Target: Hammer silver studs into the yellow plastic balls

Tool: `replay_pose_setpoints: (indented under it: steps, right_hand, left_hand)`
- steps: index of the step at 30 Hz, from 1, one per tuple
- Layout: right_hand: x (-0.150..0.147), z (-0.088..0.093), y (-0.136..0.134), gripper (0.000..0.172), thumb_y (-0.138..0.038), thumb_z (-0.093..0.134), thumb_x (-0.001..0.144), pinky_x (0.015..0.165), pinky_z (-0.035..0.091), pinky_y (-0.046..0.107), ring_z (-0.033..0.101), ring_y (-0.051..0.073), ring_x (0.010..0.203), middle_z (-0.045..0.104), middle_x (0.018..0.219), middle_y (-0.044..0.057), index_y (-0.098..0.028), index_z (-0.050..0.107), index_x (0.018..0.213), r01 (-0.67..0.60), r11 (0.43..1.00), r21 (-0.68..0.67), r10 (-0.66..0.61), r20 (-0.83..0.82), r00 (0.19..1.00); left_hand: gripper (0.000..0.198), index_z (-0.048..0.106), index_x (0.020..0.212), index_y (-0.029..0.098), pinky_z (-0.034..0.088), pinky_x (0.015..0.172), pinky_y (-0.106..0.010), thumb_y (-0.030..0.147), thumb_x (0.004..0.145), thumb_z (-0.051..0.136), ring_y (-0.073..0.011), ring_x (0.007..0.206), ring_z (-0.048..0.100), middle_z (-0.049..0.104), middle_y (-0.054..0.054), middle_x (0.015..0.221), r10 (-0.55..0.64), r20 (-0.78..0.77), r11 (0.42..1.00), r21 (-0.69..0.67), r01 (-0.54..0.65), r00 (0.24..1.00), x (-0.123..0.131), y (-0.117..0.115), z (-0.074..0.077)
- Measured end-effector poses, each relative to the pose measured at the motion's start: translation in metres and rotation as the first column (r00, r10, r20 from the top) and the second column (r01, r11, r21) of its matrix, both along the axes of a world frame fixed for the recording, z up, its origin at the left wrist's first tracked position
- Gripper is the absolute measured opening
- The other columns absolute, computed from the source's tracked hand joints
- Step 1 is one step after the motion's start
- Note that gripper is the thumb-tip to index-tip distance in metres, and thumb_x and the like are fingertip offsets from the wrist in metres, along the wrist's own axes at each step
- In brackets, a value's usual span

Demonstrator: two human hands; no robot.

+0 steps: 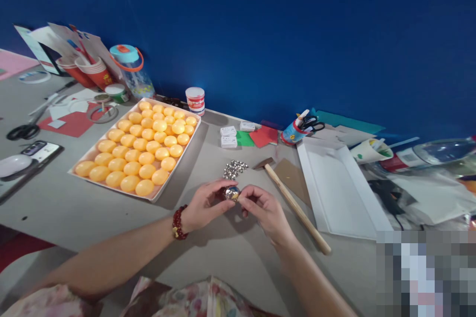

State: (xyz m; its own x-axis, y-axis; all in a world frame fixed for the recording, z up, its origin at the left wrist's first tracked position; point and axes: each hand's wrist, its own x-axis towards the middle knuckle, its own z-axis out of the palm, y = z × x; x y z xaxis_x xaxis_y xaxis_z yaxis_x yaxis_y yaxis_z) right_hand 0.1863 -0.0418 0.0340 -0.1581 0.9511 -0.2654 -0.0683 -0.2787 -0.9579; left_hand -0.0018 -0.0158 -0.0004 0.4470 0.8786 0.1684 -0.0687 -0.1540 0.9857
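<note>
My left hand (208, 204), with a dark red bead bracelet on the wrist, grips a shiny silver-studded ball (232, 193) between thumb and fingers. A small yellow-orange patch shows at the ball's lower right. My right hand (265, 209) is closed in a pinch against that side; whatever is between its fingertips is too small to make out. Just beyond both hands lies a loose pile of small shiny metal thumbtacks (235, 169). Left of them, a white shallow box (160, 190) holds rows of orange table tennis balls (148, 157).
A wooden-handled hammer (297, 210) lies right of my hands, beside a white box lid (340, 193). Small white boxes (228, 141) and red paper (265, 134) are ahead. A water bottle (134, 72) and a white tub (195, 100) stand by the blue wall; scissors (24, 131) lie far left.
</note>
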Motion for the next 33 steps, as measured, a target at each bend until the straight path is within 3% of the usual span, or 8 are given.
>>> replay_pose_setpoints:
  steps: [33]
  right_hand:
    - [-0.0021,0.0005,-0.0017,0.025,-0.041,0.071,0.079,0.056,0.043,0.022,0.054,0.010,0.055,0.058,0.067,-0.002,-0.017,0.062,0.077,-0.001,1.000,-0.010,0.001,-0.027,1.000]
  left_hand:
    - [0.038,0.062,0.120,0.018,0.049,0.076,-0.027,0.026,0.083,0.067,-0.0178,0.087,0.057,0.063,-0.009,0.102,-0.001,0.025,1.000,-0.015,0.001,1.000,0.0011,0.0007,-0.0003]
